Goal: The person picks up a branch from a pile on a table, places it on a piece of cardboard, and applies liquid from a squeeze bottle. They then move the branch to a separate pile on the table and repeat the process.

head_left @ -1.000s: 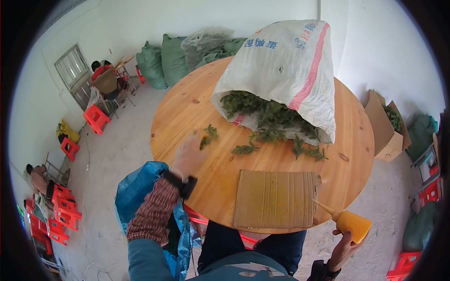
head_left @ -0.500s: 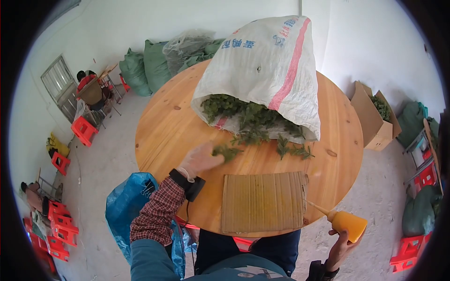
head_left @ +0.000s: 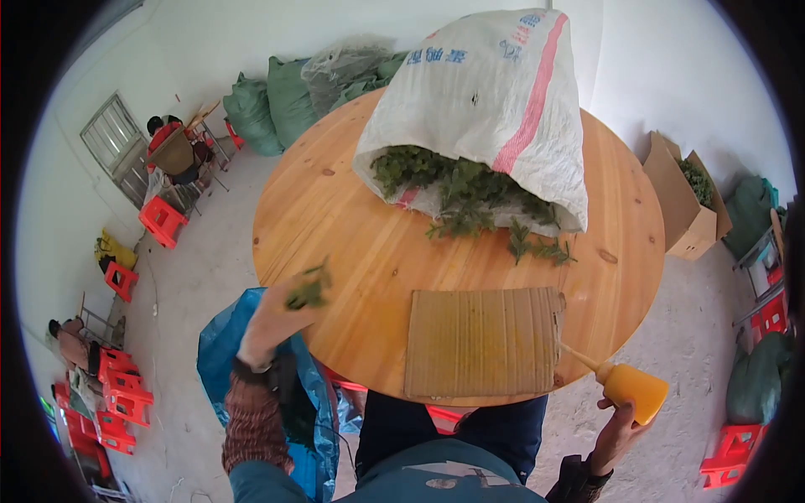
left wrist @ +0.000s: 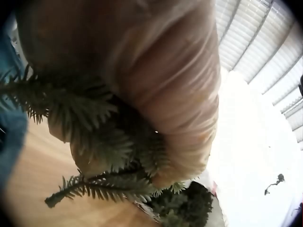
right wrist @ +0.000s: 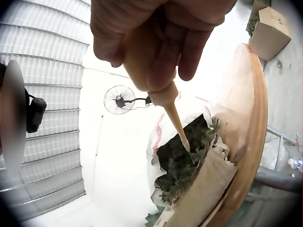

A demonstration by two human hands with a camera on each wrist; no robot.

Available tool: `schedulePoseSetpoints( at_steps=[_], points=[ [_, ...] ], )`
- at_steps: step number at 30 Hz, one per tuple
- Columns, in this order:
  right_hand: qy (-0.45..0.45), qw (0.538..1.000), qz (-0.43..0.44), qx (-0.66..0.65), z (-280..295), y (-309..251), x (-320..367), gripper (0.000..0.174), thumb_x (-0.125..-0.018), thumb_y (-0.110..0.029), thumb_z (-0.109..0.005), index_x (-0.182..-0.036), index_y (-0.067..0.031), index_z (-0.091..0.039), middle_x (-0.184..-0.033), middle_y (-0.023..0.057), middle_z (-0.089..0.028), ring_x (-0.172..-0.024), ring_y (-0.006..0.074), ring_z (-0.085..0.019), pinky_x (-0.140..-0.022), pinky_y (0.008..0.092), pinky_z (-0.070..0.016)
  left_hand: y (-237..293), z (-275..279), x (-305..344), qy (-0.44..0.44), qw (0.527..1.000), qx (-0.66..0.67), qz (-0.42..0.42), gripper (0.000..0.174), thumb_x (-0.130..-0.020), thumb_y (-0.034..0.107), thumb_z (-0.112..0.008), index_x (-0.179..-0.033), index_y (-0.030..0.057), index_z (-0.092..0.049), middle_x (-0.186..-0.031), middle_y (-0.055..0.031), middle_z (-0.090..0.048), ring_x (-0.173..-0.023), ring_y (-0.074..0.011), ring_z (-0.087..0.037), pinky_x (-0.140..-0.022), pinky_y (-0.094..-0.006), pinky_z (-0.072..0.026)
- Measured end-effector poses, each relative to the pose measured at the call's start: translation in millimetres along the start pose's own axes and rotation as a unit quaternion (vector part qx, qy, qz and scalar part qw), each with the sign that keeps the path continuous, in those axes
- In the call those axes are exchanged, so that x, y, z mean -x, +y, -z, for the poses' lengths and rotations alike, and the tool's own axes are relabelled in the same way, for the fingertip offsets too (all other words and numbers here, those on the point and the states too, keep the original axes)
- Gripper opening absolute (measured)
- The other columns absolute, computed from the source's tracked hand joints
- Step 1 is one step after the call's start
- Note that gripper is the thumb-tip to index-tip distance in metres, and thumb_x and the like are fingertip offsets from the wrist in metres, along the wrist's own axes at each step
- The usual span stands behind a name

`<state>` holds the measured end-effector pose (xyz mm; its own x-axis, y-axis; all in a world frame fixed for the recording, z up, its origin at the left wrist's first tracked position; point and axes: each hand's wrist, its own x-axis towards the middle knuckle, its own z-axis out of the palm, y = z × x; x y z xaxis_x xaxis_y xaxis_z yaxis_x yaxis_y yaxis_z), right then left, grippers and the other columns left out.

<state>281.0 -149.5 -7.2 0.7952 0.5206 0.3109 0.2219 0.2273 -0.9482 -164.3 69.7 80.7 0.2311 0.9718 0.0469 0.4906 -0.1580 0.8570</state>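
In a thin clear glove, the left hand grips green sprigs over the table's left front edge, above a blue bag. The left wrist view has its curled fingers round the needled sprigs. Off the table's right front edge, the right hand holds a yellow-orange squeeze bottle, its thin nozzle pointing at a corrugated cardboard piece. Seen from the right wrist, the bare fingers wrap the bottle, nozzle downward.
A white woven sack lies on the round wooden table, greenery spilling from its mouth. Green sacks stand behind. An open carton is at the right. Red stools and seated people are at the left.
The left hand has gathered the loose sprigs from the tabletop and moved left and nearer the body, over the blue bag. The right hand still holds the bottle in about the same place.
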Motion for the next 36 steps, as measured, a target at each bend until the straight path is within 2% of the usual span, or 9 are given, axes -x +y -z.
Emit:
schedulePoseSetpoints(
  at_steps=[1,6,7,8,15,19,23,29,36],
  points=[
    [-0.001,1.0,-0.006,0.002,-2,1,0,0.064,-0.092,-0.045,-0.067,-0.131,0.0006,-0.046,-0.105,0.0165,-0.065,-0.077,0.0238,-0.067,-0.06,0.0316,-0.0544,-11,11,22,0.028,0.998,-0.035,-0.036,0.031,-0.083,0.009,-0.07,-0.113,0.0028,-0.066,-0.089,0.0005,-0.062,-0.072,-0.0076,-0.057,-0.062,-0.0231,-0.0459],
    [-0.009,1.0,-0.004,-0.014,-16,2,-3,0.065,-0.091,-0.05,-0.068,-0.126,0.0014,-0.048,-0.103,0.0161,-0.066,-0.079,0.0239,-0.068,-0.061,0.0317,-0.054,-95,48,116,-0.041,0.98,0.036,0.19,0.044,-0.08,0.018,-0.078,-0.118,0.0013,-0.064,-0.095,-0.006,-0.069,-0.082,-0.0132,-0.065,-0.071,-0.0299,-0.052],
    [-0.014,1.0,-0.008,-0.017,-19,1,-3,0.065,-0.091,-0.05,-0.068,-0.127,0.0012,-0.048,-0.103,0.0161,-0.066,-0.079,0.0239,-0.068,-0.061,0.0317,-0.054,-100,40,128,-0.03,0.939,-0.271,0.211,0.04,-0.078,0.022,-0.079,-0.111,0.0027,-0.067,-0.097,-0.0104,-0.07,-0.084,-0.0199,-0.067,-0.072,-0.0353,-0.0526],
    [-0.02,1.0,-0.011,-0.019,-20,0,-2,0.065,-0.091,-0.049,-0.068,-0.127,0.0011,-0.048,-0.104,0.0161,-0.065,-0.079,0.024,-0.068,-0.061,0.0317,-0.054,-104,36,134,-0.017,0.808,-0.55,0.21,0.036,-0.077,0.025,-0.08,-0.104,0.0041,-0.069,-0.099,-0.0147,-0.072,-0.085,-0.0265,-0.07,-0.073,-0.0408,-0.0533],
    [-0.023,0.999,-0.007,-0.023,-16,-2,-1,0.066,-0.091,-0.05,-0.068,-0.128,0.0006,-0.047,-0.105,0.0156,-0.065,-0.076,0.0234,-0.067,-0.061,0.0314,-0.0537,-9,6,54,0.056,0.858,-0.505,0.067,0.024,-0.083,0.026,-0.068,-0.097,0.0071,-0.071,-0.097,-0.0152,-0.07,-0.086,-0.0353,-0.067,-0.073,-0.0431,-0.0525],
    [-0.011,1.0,-0.007,-0.027,-11,-6,3,0.066,-0.091,-0.049,-0.068,-0.128,0.0005,-0.046,-0.106,0.0156,-0.064,-0.074,0.023,-0.066,-0.06,0.0313,-0.0536,47,-47,-24,0.025,0.903,-0.405,-0.14,0.019,-0.087,0.023,-0.063,-0.094,0.0053,-0.065,-0.089,-0.0172,-0.066,-0.083,-0.0389,-0.065,-0.07,-0.0476,-0.0503],
    [0.012,1.0,0.003,-0.026,-7,-14,7,0.065,-0.091,-0.048,-0.068,-0.128,0.0005,-0.046,-0.106,0.016,-0.064,-0.073,0.0227,-0.066,-0.059,0.031,-0.0534,33,-114,-121,0.041,0.904,-0.361,-0.224,0.027,-0.088,0.03,-0.062,-0.097,0.0048,-0.065,-0.09,-0.0186,-0.066,-0.087,-0.0402,-0.065,-0.075,-0.0496,-0.05],
    [0.025,0.998,-0.021,-0.045,19,-6,8,0.071,-0.086,-0.034,-0.072,-0.138,-0.0033,-0.036,-0.11,0.0189,-0.061,-0.075,0.0277,-0.068,-0.059,0.0328,-0.0585,26,-142,-169,0.007,0.925,-0.327,-0.194,0.026,-0.088,0.028,-0.065,-0.102,0.0065,-0.067,-0.099,-0.0159,-0.069,-0.095,-0.0351,-0.065,-0.08,-0.0441,-0.05],
    [0.037,0.999,0.012,-0.014,16,-3,0,0.065,-0.09,-0.049,-0.07,-0.125,0.0017,-0.049,-0.106,0.0162,-0.065,-0.071,0.0218,-0.065,-0.058,0.0303,-0.0531,64,-106,-92,-0.019,0.96,-0.18,-0.215,0.02,-0.088,0.019,-0.065,-0.103,0.0065,-0.066,-0.092,-0.0167,-0.067,-0.091,-0.0344,-0.066,-0.08,-0.0435,-0.0519]
  ],
)
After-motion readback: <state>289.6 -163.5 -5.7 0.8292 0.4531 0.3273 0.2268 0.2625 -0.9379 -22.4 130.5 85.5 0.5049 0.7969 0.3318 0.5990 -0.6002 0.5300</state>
